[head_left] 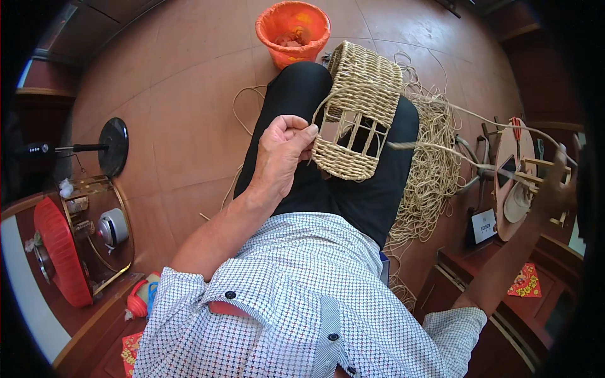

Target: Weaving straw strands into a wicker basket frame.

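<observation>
A woven straw-coloured basket (365, 79) lies across my thighs, with an open gap crossed by bare upright strands between its two woven parts. At the gap's left edge, my left hand (287, 148) pinches the basket's rim between thumb and fingers, and a loop of cord arches up beside the thumb. My right arm reaches far out to the right. A twisted cord (435, 148) runs taut from the basket's right side to my right hand (553, 186), which grips it; the fingers there are dark and partly blurred. Another stretch of cord curves above it towards the same hand.
A big heap of loose cord (435, 176) lies on the floor right of my legs. An orange-lined bucket (277, 50) stands beyond my knees. On the right is a round wooden stool (507, 208); on the left are a black round base (113, 148) and a red basin (60, 252).
</observation>
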A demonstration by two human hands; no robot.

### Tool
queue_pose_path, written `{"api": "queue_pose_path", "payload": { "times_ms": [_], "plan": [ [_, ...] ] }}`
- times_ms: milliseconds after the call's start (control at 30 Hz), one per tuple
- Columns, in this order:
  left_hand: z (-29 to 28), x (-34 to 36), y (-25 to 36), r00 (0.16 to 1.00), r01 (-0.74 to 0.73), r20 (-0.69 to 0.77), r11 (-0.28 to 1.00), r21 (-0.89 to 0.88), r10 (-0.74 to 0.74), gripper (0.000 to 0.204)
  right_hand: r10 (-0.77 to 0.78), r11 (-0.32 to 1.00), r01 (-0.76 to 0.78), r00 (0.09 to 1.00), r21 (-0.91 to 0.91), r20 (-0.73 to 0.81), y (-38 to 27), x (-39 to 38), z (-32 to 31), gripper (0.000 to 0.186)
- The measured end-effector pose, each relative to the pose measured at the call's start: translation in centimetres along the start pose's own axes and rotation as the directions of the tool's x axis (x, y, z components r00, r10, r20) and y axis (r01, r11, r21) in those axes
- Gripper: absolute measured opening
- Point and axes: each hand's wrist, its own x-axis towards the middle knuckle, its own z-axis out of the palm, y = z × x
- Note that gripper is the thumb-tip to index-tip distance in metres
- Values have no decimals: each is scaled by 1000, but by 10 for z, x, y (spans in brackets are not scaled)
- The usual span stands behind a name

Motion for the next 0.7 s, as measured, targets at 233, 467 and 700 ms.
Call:
{"api": "queue_pose_path", "payload": {
  "times_ms": [233,467,700],
  "plan": [
    [1,-6,-3,999,-2,48,1000,9,2,18,-104,951,20,960,309,258,-205,-55,21,43],
    [8,-12,3,987,127,107,991,-48,-121,28,-222,726,-177,855,665,469,-298,-98,25,23],
    [3,-9,4,957,240,200,959,-149,-209,29,-272,652,-271,788,708,552,-329,-104,49,13]
  ]
}}
